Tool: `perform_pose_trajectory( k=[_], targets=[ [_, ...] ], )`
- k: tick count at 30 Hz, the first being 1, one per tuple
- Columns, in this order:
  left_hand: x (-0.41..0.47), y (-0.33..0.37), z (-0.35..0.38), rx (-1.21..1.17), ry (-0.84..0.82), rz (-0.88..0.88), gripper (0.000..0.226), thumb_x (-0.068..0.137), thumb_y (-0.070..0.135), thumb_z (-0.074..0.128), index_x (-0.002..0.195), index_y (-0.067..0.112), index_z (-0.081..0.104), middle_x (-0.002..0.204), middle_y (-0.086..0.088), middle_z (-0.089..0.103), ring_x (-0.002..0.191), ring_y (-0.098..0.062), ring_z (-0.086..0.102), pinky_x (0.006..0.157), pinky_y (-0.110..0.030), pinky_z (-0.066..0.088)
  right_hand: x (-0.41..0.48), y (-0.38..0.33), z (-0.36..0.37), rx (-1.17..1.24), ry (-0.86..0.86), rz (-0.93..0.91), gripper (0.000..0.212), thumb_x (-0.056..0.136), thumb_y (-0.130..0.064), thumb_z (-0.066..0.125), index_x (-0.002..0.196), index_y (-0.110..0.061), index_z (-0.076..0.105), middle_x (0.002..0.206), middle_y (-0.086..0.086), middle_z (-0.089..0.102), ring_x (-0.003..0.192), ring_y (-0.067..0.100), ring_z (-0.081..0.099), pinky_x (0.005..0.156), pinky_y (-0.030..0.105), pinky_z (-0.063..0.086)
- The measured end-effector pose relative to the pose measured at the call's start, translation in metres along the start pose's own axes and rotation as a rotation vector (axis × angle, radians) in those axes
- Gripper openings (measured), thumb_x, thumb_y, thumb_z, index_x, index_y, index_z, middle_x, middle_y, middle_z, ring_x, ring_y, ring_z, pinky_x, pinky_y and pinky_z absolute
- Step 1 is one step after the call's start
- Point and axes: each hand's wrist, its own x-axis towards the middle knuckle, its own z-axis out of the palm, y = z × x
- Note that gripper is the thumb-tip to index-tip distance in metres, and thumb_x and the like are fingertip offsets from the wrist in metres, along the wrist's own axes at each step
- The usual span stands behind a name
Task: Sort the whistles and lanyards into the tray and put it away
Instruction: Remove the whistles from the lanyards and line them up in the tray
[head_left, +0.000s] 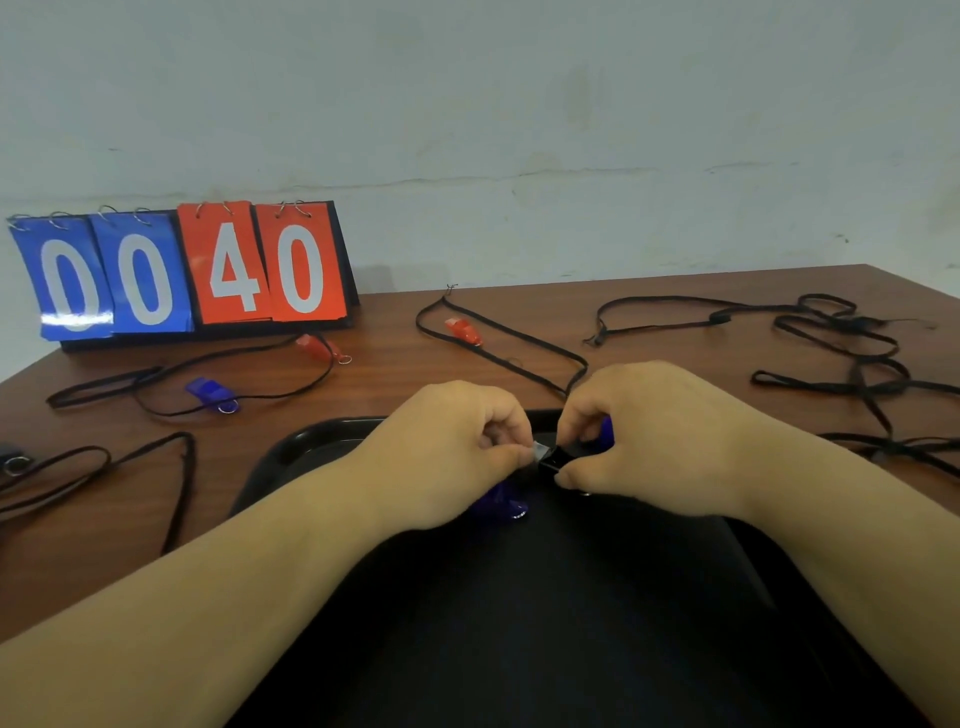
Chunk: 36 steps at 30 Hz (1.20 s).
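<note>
Over the black tray (291, 447), your left hand (457, 447) and right hand (649, 441) meet knuckles-up above its far half, apparently unclipping a whistle from its lanyard. Your left fingers (506, 454) pinch a small silver fitting (537, 448). Your right fingers (569, 480) pinch the black clasp (550, 460) touching it, with a blue piece (605, 431), likely the whistle, behind them. A blue whistle (506, 505) lies in the tray under your left hand. Next, probably, comes a steady pull apart. Red whistles (464, 330), another blue one and loose lanyards (841, 353) wait on the worktop (389, 374).
</note>
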Motion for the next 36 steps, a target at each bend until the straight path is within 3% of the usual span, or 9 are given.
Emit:
perform_pose_trajectory(
  k=[5,9,15,18,23,28,30,33,36],
  targets=[
    [-0.001,0.002,-0.002,0.04,-0.018,0.006,0.015,0.101,0.034,0.059,0.106,0.037,0.073,0.09,0.023,0.066,0.087,0.01,0.058,0.07,-0.008,0.04,0.002,0.004,-0.001,-0.072,0.043,0.007,0.029,0.075,-0.059,0.079,0.095,-0.04,0.069,0.119,-0.016,0.05,0.118,0.01,0.04,0.098,0.035,0.046],
    [-0.002,0.003,-0.003,0.071,-0.083,0.013,0.023,0.103,0.037,0.055,0.12,0.04,0.069,0.107,0.021,0.061,0.096,0.004,0.057,0.083,-0.014,0.044,0.006,0.008,-0.002,-0.068,0.046,0.028,0.026,0.074,-0.059,0.081,0.087,-0.04,0.068,0.121,-0.016,0.051,0.119,0.012,0.04,0.099,0.038,0.046],
    [-0.004,0.007,-0.005,0.074,-0.153,0.022,0.032,0.105,0.038,0.051,0.135,0.041,0.062,0.115,0.017,0.056,0.108,-0.001,0.055,0.096,-0.022,0.042,0.009,0.017,-0.004,-0.029,0.025,0.012,0.021,0.076,-0.058,0.078,0.087,-0.041,0.071,0.12,-0.017,0.053,0.12,0.012,0.041,0.103,0.039,0.045],
    [-0.004,0.007,-0.005,0.079,-0.186,0.017,0.037,0.105,0.039,0.049,0.141,0.042,0.057,0.118,0.017,0.054,0.112,-0.002,0.054,0.099,-0.025,0.042,0.009,0.026,-0.008,-0.014,-0.01,-0.012,0.014,0.081,-0.048,0.077,0.094,-0.044,0.073,0.124,-0.02,0.052,0.124,0.01,0.04,0.103,0.033,0.039],
    [-0.004,0.007,-0.006,0.081,-0.219,0.012,0.042,0.106,0.041,0.046,0.147,0.044,0.049,0.123,0.017,0.051,0.117,-0.003,0.051,0.107,-0.03,0.041,0.01,0.033,-0.013,-0.014,-0.059,-0.055,0.021,0.084,-0.037,0.079,0.097,-0.051,0.072,0.129,-0.022,0.051,0.122,0.004,0.043,0.096,0.022,0.032],
    [-0.003,0.004,-0.005,0.086,-0.228,0.013,0.044,0.106,0.042,0.043,0.15,0.047,0.045,0.118,0.019,0.048,0.119,-0.003,0.047,0.109,-0.032,0.039,0.013,0.036,-0.012,0.029,-0.058,-0.089,0.022,0.082,-0.037,0.082,0.1,-0.049,0.076,0.126,-0.023,0.056,0.104,-0.011,0.046,0.082,0.0,0.027],
    [-0.003,0.004,-0.006,0.095,-0.229,0.011,0.045,0.107,0.043,0.041,0.152,0.046,0.042,0.115,0.019,0.047,0.117,-0.003,0.045,0.108,-0.031,0.038,0.014,0.035,-0.01,0.058,-0.038,-0.095,0.021,0.08,-0.038,0.084,0.093,-0.051,0.075,0.125,-0.022,0.056,0.107,-0.009,0.045,0.085,0.004,0.029],
    [-0.003,0.005,-0.005,0.108,-0.235,0.004,0.048,0.107,0.044,0.039,0.155,0.046,0.037,0.11,0.02,0.043,0.113,-0.004,0.043,0.103,-0.029,0.038,0.016,0.035,-0.007,0.048,-0.027,-0.09,0.021,0.079,-0.04,0.084,0.088,-0.052,0.07,0.124,-0.021,0.056,0.117,0.001,0.049,0.097,0.021,0.037],
    [-0.002,0.004,-0.003,0.117,-0.238,-0.007,0.05,0.107,0.047,0.037,0.157,0.047,0.032,0.11,0.017,0.041,0.115,-0.006,0.042,0.105,-0.032,0.038,0.018,0.037,-0.005,0.048,-0.006,-0.075,0.02,0.078,-0.041,0.084,0.089,-0.047,0.069,0.117,-0.021,0.059,0.114,0.005,0.054,0.103,0.031,0.045]
  ],
)
